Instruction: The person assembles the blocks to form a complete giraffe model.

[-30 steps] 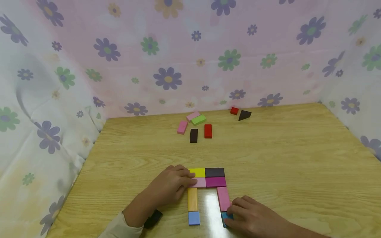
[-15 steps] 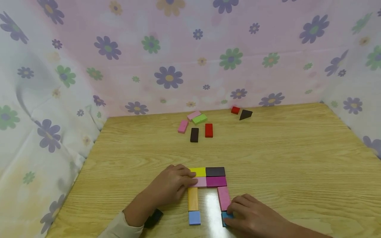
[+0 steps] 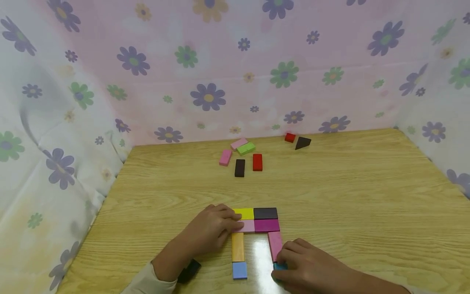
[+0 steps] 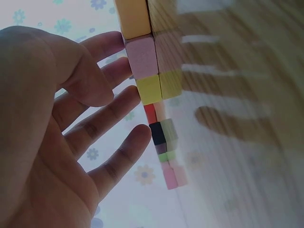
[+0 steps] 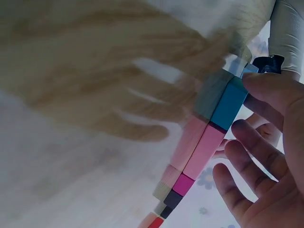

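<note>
Flat coloured blocks lie in an arch shape on the table. Across its top are a yellow block (image 3: pixel 247 213), a black block (image 3: pixel 266 213), a pale pink block (image 3: pixel 249 226) and a magenta block (image 3: pixel 267 226). An orange block (image 3: pixel 238 247) and a light blue block (image 3: pixel 240 270) form the left leg. The right leg is a pink block (image 3: pixel 274 245) and a teal block (image 5: pixel 230 105). My left hand (image 3: pixel 210 229) rests its spread fingertips on the left ends of the yellow and pale pink blocks. My right hand (image 3: pixel 312 265) pinches the teal block, partly covering it.
Farther back lie two loose pink blocks, a green block (image 3: pixel 246 148), a dark brown block (image 3: pixel 240 168) and a red block (image 3: pixel 258 162). A small red block (image 3: pixel 290 137) and a dark triangular block (image 3: pixel 302 142) sit near the flowered back curtain (image 3: pixel 209 61).
My right hand has shifted slightly left, its thumb and index finger now covering more of the teal block. My left hand has stayed in place.
</note>
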A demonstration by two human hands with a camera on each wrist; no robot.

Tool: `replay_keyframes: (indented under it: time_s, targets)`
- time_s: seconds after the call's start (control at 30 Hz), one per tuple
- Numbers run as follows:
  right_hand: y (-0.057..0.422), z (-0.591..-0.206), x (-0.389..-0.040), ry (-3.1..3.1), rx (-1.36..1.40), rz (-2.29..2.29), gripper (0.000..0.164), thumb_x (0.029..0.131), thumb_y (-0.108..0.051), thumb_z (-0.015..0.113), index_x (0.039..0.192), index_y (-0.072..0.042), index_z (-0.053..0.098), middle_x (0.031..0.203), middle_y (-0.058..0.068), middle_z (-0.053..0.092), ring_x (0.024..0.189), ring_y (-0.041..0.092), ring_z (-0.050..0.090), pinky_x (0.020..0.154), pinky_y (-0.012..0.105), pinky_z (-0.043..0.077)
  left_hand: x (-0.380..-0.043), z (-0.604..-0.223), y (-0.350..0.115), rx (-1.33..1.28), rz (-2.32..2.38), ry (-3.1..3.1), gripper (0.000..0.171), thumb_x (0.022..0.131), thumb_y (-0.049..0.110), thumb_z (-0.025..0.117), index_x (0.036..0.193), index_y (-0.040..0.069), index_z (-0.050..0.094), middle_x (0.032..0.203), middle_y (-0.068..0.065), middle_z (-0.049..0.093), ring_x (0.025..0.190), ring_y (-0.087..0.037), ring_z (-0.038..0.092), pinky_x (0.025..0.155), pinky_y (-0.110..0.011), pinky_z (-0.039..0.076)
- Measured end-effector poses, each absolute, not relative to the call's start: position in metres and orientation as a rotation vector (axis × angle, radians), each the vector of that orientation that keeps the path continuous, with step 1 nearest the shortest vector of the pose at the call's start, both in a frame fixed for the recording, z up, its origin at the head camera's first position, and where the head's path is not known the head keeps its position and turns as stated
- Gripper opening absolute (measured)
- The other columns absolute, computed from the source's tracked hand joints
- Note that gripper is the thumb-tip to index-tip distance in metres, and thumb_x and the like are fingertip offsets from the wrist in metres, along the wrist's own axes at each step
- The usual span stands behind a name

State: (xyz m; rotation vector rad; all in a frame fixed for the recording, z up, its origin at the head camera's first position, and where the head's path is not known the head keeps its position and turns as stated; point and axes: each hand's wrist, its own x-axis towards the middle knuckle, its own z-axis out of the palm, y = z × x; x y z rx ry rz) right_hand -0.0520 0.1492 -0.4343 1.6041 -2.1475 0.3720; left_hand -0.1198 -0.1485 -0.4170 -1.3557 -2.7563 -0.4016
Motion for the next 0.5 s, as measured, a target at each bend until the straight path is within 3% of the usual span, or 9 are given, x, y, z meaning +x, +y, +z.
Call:
replay_keyframes:
  time_s: [0.1,0.2,0.27,0.37,0.5]
  targets:
    - [0.15,-0.436,-0.052,-2.123,1.601,0.365,0.029,0.107,-0.026,0.043,0.1,-0.028,0.071,0.099,-0.008,0.061,0.092,0.007,0.056,0.077,0.021,0.044,-0.12,-0.416,-0.148,-1.355,-0.397,-2.755,0.024,0.1,0.018,0.059,0.116,0.024,0.077,0.123,0.007,0.071,0.119,-0.014,0.062,0.102,-0.041,0.05]
    - [0.151,-0.435,-0.053,-2.118,1.603,0.345,0.04,0.109,-0.025,0.034,0.101,-0.028,0.073,0.099,-0.008,0.061,0.092,0.007,0.055,0.077,0.019,0.044,-0.12,-0.416,-0.147,-1.354,-0.386,-2.757,0.024,0.101,0.018,0.059,0.116,0.024,0.077,0.123,0.007,0.071,0.119,-0.014,0.062,0.102,-0.041,0.05]
    - [0.152,-0.432,-0.054,-2.135,1.612,0.341,0.034,0.108,-0.025,0.039,0.103,-0.028,0.073,0.099,-0.008,0.061,0.093,0.006,0.055,0.078,0.02,0.045,-0.12,-0.416,-0.147,-1.354,-0.379,-2.759,0.024,0.101,0.018,0.059,0.116,0.024,0.077,0.123,0.007,0.071,0.119,-0.014,0.062,0.102,-0.041,0.05]
    - [0.152,-0.422,-0.06,-2.214,1.606,0.367,0.013,0.1,-0.026,0.061,0.106,-0.028,0.072,0.103,-0.008,0.063,0.095,0.007,0.058,0.08,0.022,0.05,-0.12,-0.416,-0.147,-1.351,-0.38,-2.76,0.025,0.101,0.018,0.059,0.117,0.024,0.077,0.123,0.007,0.071,0.119,-0.014,0.062,0.102,-0.04,0.05]
    - [0.156,-0.407,-0.081,-2.377,1.508,0.383,0.029,0.082,-0.024,0.082,0.11,-0.024,0.073,0.11,-0.005,0.065,0.1,0.011,0.062,0.084,0.03,0.057,-0.12,-0.418,-0.148,-1.346,-0.391,-2.773,0.025,0.101,0.018,0.059,0.118,0.024,0.076,0.124,0.007,0.071,0.119,-0.015,0.062,0.102,-0.04,0.05]
